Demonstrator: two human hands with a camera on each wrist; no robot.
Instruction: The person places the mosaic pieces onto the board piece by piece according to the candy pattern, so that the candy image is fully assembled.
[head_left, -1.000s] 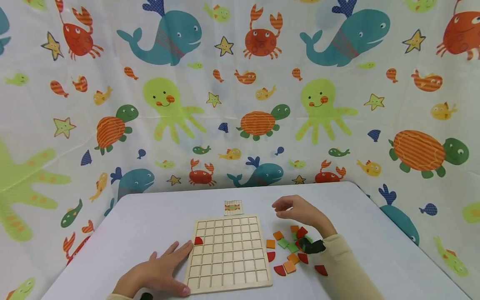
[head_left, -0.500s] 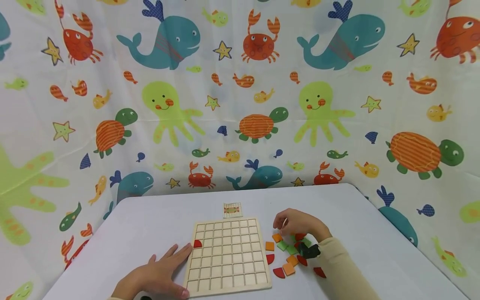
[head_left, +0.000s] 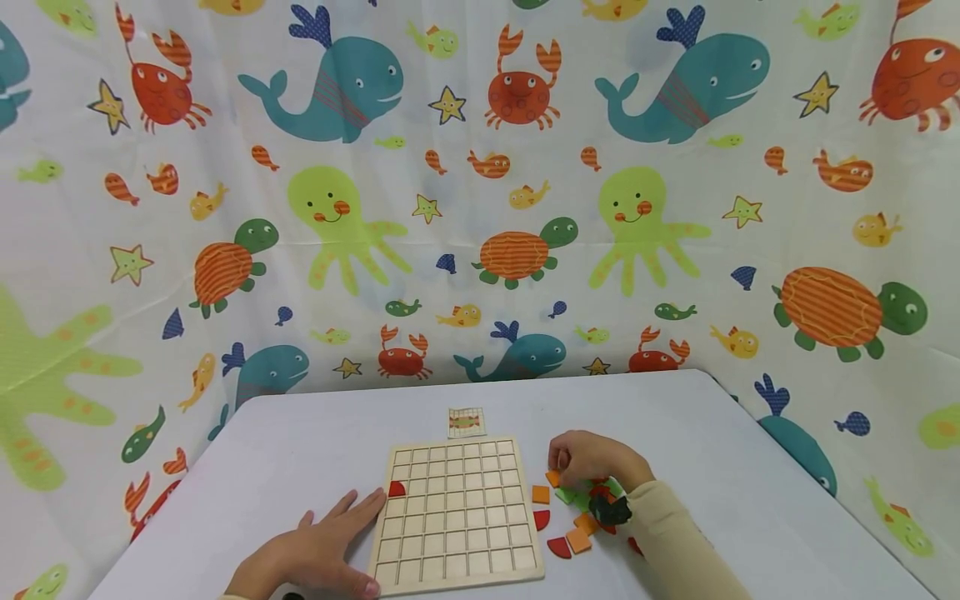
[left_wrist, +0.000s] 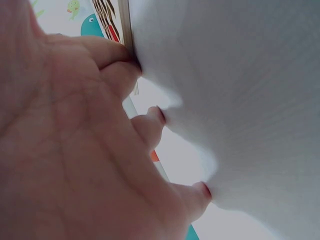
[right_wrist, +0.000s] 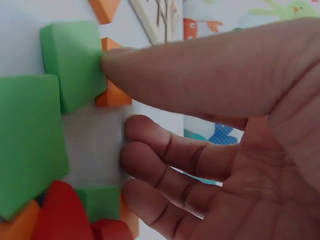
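Note:
A pale wooden grid board lies on the white table with a red quarter-circle piece in a cell by its left edge. Against that edge spreads my left hand, thumb at the near corner, fingertips pressed to the tabletop. My right hand reaches down over loose pieces right of the board, fingers loosely bent. In the right wrist view its thumb overlaps an orange piece beside a green square. The other fingertips sit right at the tabletop; the index fingertip is hidden behind the thumb.
Beyond the board lies a small pattern card. Around the right hand are several orange, green and red pieces, including an orange square and a red quarter-circle. A sea-animal curtain hangs behind the table.
My right hand has come down and nearer, from above the table beyond the pieces to the pieces themselves. The left hand has stayed at the board's edge.

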